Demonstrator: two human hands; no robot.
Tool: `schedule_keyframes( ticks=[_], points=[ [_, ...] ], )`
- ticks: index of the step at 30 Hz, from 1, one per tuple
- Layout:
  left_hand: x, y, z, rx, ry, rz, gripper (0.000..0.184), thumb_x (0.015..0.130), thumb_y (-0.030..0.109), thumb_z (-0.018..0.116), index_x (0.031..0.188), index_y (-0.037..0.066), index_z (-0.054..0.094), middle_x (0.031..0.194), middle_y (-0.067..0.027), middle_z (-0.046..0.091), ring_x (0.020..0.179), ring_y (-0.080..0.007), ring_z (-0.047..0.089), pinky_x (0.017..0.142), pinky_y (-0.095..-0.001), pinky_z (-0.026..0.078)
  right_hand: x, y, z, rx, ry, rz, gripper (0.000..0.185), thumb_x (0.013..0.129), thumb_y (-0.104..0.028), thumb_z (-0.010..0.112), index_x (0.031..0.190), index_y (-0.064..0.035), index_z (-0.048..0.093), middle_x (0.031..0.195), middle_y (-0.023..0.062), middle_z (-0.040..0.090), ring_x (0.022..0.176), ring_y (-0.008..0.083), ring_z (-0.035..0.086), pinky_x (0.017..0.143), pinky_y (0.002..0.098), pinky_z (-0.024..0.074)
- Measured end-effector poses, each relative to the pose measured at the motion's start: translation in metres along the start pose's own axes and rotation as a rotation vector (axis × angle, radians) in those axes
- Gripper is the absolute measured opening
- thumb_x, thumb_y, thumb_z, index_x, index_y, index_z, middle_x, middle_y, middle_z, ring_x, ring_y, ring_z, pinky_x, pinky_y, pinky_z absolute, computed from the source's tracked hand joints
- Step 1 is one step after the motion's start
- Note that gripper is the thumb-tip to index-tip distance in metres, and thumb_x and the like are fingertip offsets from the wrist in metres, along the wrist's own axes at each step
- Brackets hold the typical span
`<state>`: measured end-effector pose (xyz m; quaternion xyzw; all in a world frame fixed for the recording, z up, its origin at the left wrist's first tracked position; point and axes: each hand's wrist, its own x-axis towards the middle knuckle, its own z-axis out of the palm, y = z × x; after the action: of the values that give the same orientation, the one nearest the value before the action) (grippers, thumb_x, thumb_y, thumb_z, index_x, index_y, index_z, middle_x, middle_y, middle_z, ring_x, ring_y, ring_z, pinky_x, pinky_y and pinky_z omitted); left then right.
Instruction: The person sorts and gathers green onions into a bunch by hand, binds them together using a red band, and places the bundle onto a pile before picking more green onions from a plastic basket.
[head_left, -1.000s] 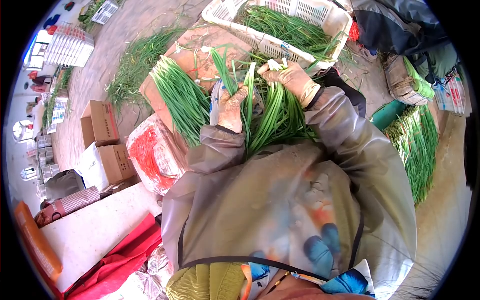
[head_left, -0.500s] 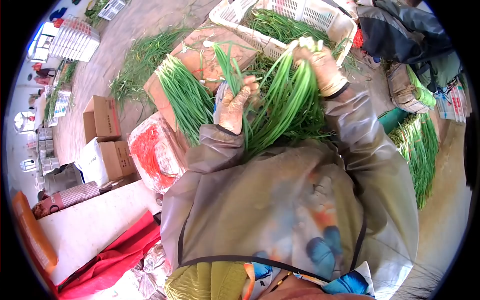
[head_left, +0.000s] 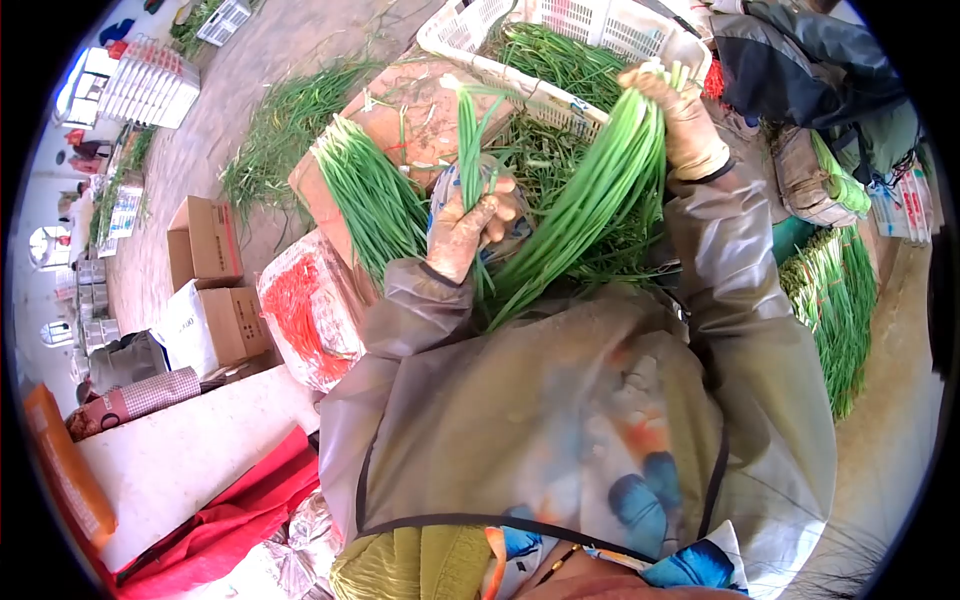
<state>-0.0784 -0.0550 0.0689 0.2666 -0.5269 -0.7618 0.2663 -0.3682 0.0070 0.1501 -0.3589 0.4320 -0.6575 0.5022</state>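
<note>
My right hand (head_left: pixel 688 122) is closed round the pale root ends of a large bunch of garlic chives (head_left: pixel 590 195), whose green leaves hang down toward my lap. In my left hand (head_left: pixel 474 222), closed fingers grip a small bundle of garlic chives (head_left: pixel 470 135) with its stems pointing up. Left of that hand, a sheaf of cut chives (head_left: pixel 375 195) lies on a reddish-brown board (head_left: pixel 420 95). Loose green leaves and scraps (head_left: pixel 540 150) lie beyond and beneath my hands.
A white plastic crate (head_left: pixel 460 40) holding more chives stands at the far side. Red ties (head_left: pixel 305 310) lie on a wrapped block at left, near cardboard boxes (head_left: pixel 210 245). Tied chive bundles (head_left: pixel 835 320) are at right. Loose greens (head_left: pixel 290 125) cover part of the floor.
My right hand has moved a little right and up with the large bunch, whose leaves now hang closer together. My left hand has dropped slightly, its small bundle more upright.
</note>
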Motion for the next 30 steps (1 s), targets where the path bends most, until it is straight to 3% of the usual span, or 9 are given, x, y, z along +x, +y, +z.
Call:
schedule_keyframes(
  ticks=[5,6,8,10,14,19,22,25,30],
  points=[
    [-0.009,-0.004,-0.009,0.034,-0.124,0.02,0.03,0.089,0.018,0.052,0.114,0.001,0.053,0.078,-0.0032,0.061,0.056,-0.0069,0.048,0.051,-0.0178,0.035,0.017,0.018,-0.004,0.249,-0.093,-0.073,0.015,0.08,-0.014,0.061,0.091,-0.003,0.061,0.079,0.0046,0.062,0.063,0.0108,0.057,0.061,0.022,0.0475],
    [-0.011,-0.004,-0.006,0.039,-0.145,0.007,0.03,0.089,0.018,0.052,0.114,0.0,0.053,0.08,-0.0042,0.061,0.057,-0.0074,0.049,0.05,-0.0179,0.035,0.01,0.007,0.012,0.047,0.11,0.086,0.017,0.08,-0.014,0.062,0.093,-0.0038,0.062,0.077,0.003,0.061,0.061,0.0087,0.055,0.057,0.0194,0.0451],
    [-0.016,-0.003,-0.004,0.044,-0.165,-0.009,0.03,0.089,0.018,0.052,0.113,0.0,0.053,0.082,-0.0053,0.062,0.058,-0.0079,0.049,0.05,-0.0179,0.036,0.019,0.012,0.016,-0.211,-0.051,0.187,0.026,0.08,-0.017,0.062,0.101,-0.0031,0.061,0.072,-0.0005,0.057,0.06,0.006,0.052,0.054,0.0168,0.0416],
    [-0.02,-0.003,-0.004,-0.083,-0.284,-0.1,0.025,0.088,0.01,0.053,0.112,0.005,0.053,0.11,-0.0091,0.057,0.072,-0.008,0.055,0.05,-0.0165,0.038,0.018,0.012,0.043,-0.251,-0.101,0.263,0.026,0.079,-0.014,0.063,0.102,-0.0018,0.062,0.073,-0.0013,0.058,0.063,0.0037,0.051,0.056,0.0164,0.0421],
    [-0.021,-0.001,-0.005,0.062,-0.355,-0.212,0.029,0.088,0.018,0.055,0.114,0.006,0.05,0.108,-0.008,0.058,0.073,-0.0075,0.055,0.05,-0.017,0.038,0.026,0.027,0.045,-0.416,-0.35,0.271,0.017,0.076,-0.014,0.068,0.087,-0.0012,0.063,0.076,0.0017,0.061,0.062,0.0081,0.053,0.057,0.0202,0.0434],
    [-0.016,0.004,0.001,0.097,-0.215,-0.106,0.047,0.085,0.025,0.059,0.123,0.004,0.041,0.09,-0.0039,0.061,0.064,-0.0067,0.052,0.055,-0.0188,0.04,0.023,0.045,0.042,-0.566,-0.326,0.143,0.027,0.077,-0.013,0.068,0.098,0.0011,0.057,0.076,0.0044,0.062,0.061,0.0093,0.055,0.055,0.0227,0.0448],
    [-0.002,0.0,0.008,0.08,-0.14,-0.065,0.029,0.089,0.017,0.052,0.115,0.003,0.05,0.082,-0.0034,0.06,0.06,-0.0052,0.05,0.051,-0.0169,0.037,0.026,0.065,0.042,-0.889,-0.281,0.033,0.033,0.077,-0.015,0.068,0.101,0.0035,0.055,0.082,0.0062,0.062,0.059,0.0103,0.055,0.055,0.0236,0.0458],
    [0.002,0.007,0.01,-0.019,-0.128,-0.087,0.025,0.09,0.016,0.051,0.109,0.001,0.054,0.074,-0.0025,0.058,0.054,-0.0059,0.043,0.046,-0.0179,0.033,0.015,0.041,0.038,-0.505,-0.347,0.09,0.027,0.076,-0.015,0.069,0.096,0.0016,0.059,0.075,0.0032,0.061,0.059,0.0097,0.055,0.055,0.023,0.0451],
    [-0.003,-0.005,-0.002,-0.074,-0.056,-0.063,0.022,0.089,0.019,0.053,0.107,0.006,0.056,0.081,-0.0023,0.059,0.061,-0.0044,0.051,0.044,-0.0161,0.033,0.007,0.018,0.007,-0.217,0.015,0.288,0.021,0.078,-0.01,0.065,0.094,0.0018,0.062,0.071,0.0015,0.058,0.057,0.0064,0.05,0.053,0.0183,0.0417]
  ],
)
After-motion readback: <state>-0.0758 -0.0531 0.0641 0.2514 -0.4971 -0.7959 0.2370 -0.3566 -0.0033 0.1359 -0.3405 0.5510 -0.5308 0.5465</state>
